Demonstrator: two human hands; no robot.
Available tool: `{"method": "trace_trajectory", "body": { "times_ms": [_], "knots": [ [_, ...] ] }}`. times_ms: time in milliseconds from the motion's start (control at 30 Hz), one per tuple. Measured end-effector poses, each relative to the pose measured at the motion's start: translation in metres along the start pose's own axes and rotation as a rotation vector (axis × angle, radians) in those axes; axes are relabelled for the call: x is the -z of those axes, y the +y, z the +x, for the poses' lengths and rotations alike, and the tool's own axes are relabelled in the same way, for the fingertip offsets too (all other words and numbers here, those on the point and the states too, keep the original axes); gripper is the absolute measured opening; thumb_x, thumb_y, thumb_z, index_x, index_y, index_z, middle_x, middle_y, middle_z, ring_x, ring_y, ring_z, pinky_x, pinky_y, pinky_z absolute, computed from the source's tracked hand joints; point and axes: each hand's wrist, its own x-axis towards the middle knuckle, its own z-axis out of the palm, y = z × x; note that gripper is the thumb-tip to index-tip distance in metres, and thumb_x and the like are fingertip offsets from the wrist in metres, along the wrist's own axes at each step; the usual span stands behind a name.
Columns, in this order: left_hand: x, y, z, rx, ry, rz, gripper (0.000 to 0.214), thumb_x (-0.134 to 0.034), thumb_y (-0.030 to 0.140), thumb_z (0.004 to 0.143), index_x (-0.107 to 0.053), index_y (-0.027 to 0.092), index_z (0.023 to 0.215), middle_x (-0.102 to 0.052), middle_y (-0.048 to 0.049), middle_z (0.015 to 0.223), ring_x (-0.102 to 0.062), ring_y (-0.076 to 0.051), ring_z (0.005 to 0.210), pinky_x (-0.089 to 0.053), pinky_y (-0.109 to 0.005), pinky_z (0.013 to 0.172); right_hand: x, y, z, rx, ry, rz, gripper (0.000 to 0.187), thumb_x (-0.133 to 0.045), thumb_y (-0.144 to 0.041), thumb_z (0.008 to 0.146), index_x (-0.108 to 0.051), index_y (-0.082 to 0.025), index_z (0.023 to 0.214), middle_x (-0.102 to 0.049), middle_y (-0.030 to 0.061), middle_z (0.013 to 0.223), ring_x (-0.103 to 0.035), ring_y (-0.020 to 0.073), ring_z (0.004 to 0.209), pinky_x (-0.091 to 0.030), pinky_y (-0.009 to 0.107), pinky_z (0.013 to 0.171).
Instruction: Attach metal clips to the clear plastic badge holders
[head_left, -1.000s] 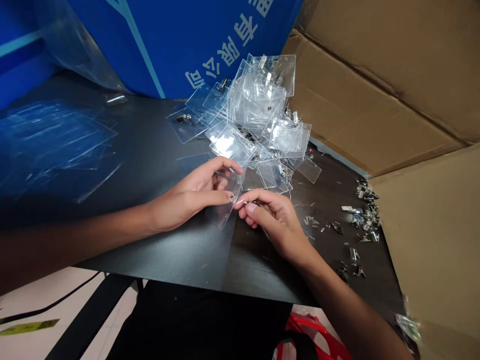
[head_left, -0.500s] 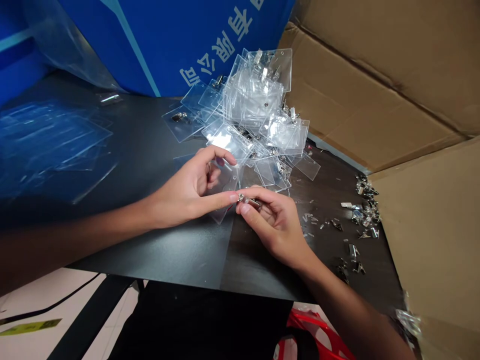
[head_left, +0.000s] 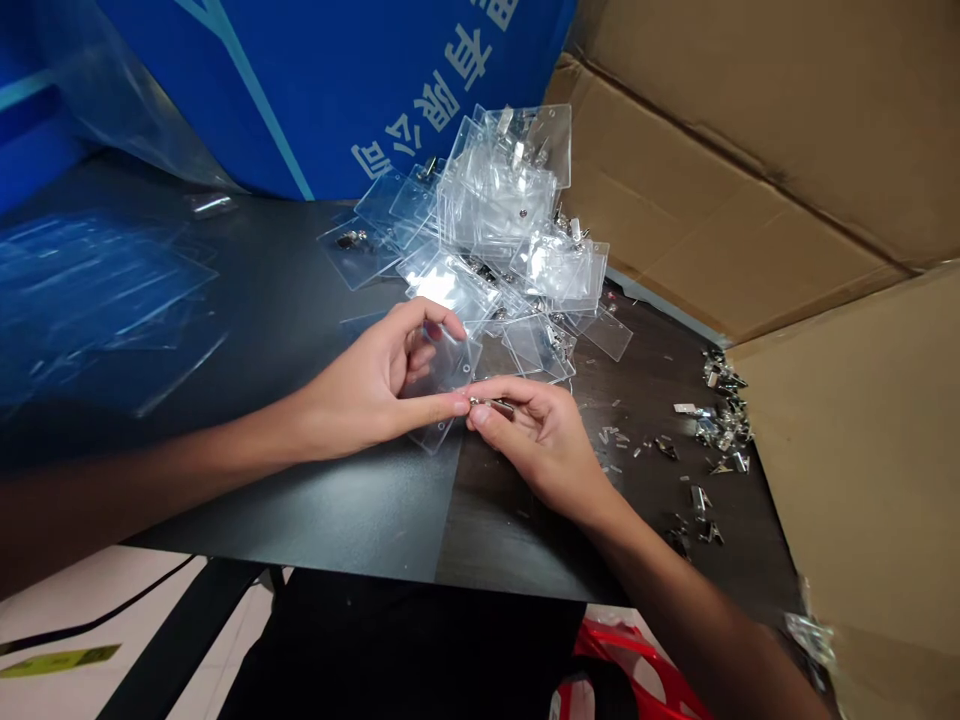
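My left hand (head_left: 375, 385) is closed on a clear plastic badge holder (head_left: 433, 436); its fingers curl behind the sheet and the thumb reaches to its edge. My right hand (head_left: 547, 445) pinches a small metal badge clip (head_left: 498, 407) between thumb and forefinger. The tip of my left thumb meets the snap end of the clip, close to the holder's edge. Whether the clip's strap passes through a hole in the holder is too small to tell. Just beyond my hands lies a heap of clear badge holders (head_left: 495, 205), several with metal clips on them.
Loose metal clips (head_left: 724, 420) lie along the right edge of the dark table (head_left: 337, 510). Small clear plastic bits (head_left: 615, 437) are scattered beside my right hand. More flat holders (head_left: 97, 290) are stacked at left. Cardboard (head_left: 742, 200) stands at right, a blue printed panel (head_left: 330, 80) behind.
The view has shifted slightly. The clip in my right hand has turned a little, its snap end now less visible beside my left thumb. Both hands keep their hold.
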Motion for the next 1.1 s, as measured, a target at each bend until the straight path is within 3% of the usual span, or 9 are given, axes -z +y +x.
{"method": "trace_trajectory", "body": {
  "times_ms": [167,433,600,667,733,900,1000,1100],
  "knots": [
    [-0.006,-0.002,-0.004,-0.018,0.048,0.101,0.047,-0.09,0.031,0.084,-0.061,0.023,0.12,-0.051,-0.0055,0.121,-0.058,-0.021,0.107,-0.05,-0.039,0.097,-0.001,0.0,0.001,0.057,0.026,-0.145,0.014,-0.075,-0.034,0.102,-0.079,-0.022,0.097,-0.077,0.0028,0.089,-0.073,0.0182,0.085,-0.06,0.032,0.081],
    [-0.007,-0.006,-0.01,0.053,0.024,0.169,0.048,-0.088,0.044,0.087,-0.061,0.026,0.123,-0.052,-0.0048,0.12,-0.057,-0.023,0.104,-0.048,-0.04,0.09,0.001,-0.003,-0.004,0.072,0.03,-0.381,0.017,-0.065,-0.032,0.106,-0.075,-0.022,0.098,-0.075,0.0028,0.089,-0.066,0.0179,0.08,-0.053,0.031,0.074],
    [-0.006,0.003,-0.01,0.124,0.061,0.044,0.032,-0.072,0.047,0.101,-0.061,0.025,0.121,-0.052,-0.0007,0.101,-0.051,-0.019,0.085,-0.044,-0.036,0.075,0.005,-0.006,0.002,0.16,0.098,-0.275,0.015,-0.07,-0.03,0.104,-0.082,-0.023,0.101,-0.076,0.004,0.096,-0.067,0.0169,0.081,-0.055,0.031,0.073],
    [-0.006,0.006,-0.009,0.133,0.103,0.002,0.025,-0.065,0.046,0.105,-0.062,0.024,0.115,-0.053,0.0002,0.094,-0.049,-0.018,0.081,-0.042,-0.035,0.073,0.008,-0.008,0.005,0.153,0.169,-0.184,0.013,-0.076,-0.03,0.101,-0.085,-0.024,0.108,-0.077,0.0036,0.098,-0.068,0.0163,0.081,-0.058,0.031,0.075],
    [-0.008,0.006,-0.008,0.122,0.118,-0.009,0.019,-0.064,0.042,0.104,-0.062,0.023,0.107,-0.057,-0.0007,0.094,-0.052,-0.019,0.083,-0.042,-0.035,0.074,0.01,-0.008,0.007,0.123,0.266,-0.063,0.022,-0.085,-0.032,0.095,-0.083,-0.025,0.116,-0.079,0.0033,0.098,-0.072,0.0167,0.084,-0.061,0.031,0.08],
    [-0.013,0.003,-0.008,0.162,-0.053,0.001,0.02,-0.063,0.041,0.103,-0.062,0.021,0.099,-0.061,-0.0013,0.093,-0.057,-0.019,0.084,-0.046,-0.036,0.079,0.015,-0.01,0.005,0.086,0.47,0.126,0.037,-0.1,-0.042,0.081,-0.08,-0.025,0.107,-0.084,0.0044,0.097,-0.077,0.017,0.087,-0.063,0.031,0.084],
    [-0.013,0.004,-0.011,0.178,-0.107,0.087,0.025,-0.061,0.044,0.104,-0.067,0.02,0.103,-0.065,-0.0053,0.106,-0.062,-0.021,0.092,-0.048,-0.039,0.085,0.028,-0.024,0.004,0.05,0.489,0.03,0.037,-0.101,-0.047,0.079,-0.082,-0.024,0.102,-0.085,0.0053,0.097,-0.078,0.0177,0.087,-0.064,0.032,0.084],
    [-0.011,0.005,-0.013,0.164,-0.121,0.167,0.025,-0.057,0.043,0.106,-0.068,0.02,0.104,-0.066,-0.0063,0.11,-0.062,-0.022,0.096,-0.048,-0.04,0.088,0.057,-0.047,0.016,0.012,0.45,-0.167,0.039,-0.1,-0.049,0.079,-0.085,-0.025,0.106,-0.086,0.0072,0.1,-0.08,0.0219,0.095,-0.066,0.037,0.089]
  ]
}}
